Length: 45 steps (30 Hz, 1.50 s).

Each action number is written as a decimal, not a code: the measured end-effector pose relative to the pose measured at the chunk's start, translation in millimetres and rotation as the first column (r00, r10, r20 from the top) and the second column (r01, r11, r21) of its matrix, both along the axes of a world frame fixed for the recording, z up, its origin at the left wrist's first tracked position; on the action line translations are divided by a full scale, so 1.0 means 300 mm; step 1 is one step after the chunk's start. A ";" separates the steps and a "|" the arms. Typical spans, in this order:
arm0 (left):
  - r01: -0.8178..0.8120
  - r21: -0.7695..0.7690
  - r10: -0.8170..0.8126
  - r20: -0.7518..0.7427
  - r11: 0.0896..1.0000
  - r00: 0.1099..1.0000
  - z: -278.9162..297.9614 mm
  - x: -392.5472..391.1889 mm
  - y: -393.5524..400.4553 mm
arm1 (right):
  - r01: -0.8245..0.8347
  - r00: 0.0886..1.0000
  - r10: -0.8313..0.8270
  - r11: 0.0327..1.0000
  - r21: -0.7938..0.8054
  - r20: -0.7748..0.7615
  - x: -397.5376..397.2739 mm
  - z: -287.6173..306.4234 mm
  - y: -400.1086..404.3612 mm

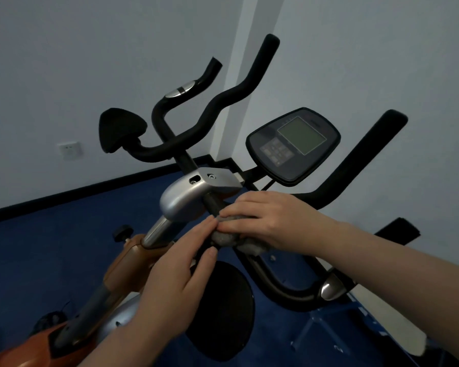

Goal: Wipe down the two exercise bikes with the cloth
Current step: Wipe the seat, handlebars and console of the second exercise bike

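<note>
An orange exercise bike fills the centre, with black handlebars, a silver clamp housing and a console. A grey cloth is wrapped round the black handlebar tube just below the silver housing. My right hand lies over the cloth and grips it against the tube. My left hand pinches the cloth's left end with its fingertips and thumb. Much of the cloth is hidden under both hands. A second bike is not clearly distinguishable.
A black padded elbow rest sits under my hands, another at the far left. A black adjusting knob sticks out of the frame. Blue carpet covers the floor; white walls meet in a corner behind, with a socket.
</note>
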<state>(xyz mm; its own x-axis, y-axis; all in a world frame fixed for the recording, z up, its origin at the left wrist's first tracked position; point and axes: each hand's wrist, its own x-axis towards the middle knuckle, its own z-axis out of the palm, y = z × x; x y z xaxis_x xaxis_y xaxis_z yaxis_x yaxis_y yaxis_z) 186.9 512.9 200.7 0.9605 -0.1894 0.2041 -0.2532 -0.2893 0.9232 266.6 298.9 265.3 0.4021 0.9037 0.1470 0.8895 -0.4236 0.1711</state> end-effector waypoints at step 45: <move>0.307 0.178 -0.301 -0.058 0.935 0.952 0.220 0.204 -0.332 | 0.496 0.835 -0.419 0.854 -0.158 0.357 -0.071 0.244 -0.358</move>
<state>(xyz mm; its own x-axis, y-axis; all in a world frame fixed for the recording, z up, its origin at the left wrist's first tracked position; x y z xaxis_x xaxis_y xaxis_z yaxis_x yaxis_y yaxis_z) 248.0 413.5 266.8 0.8563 -0.5044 0.1113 -0.3291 -0.3667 0.8702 245.3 191.5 338.5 0.7487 0.6487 0.1365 0.4916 -0.6815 0.5421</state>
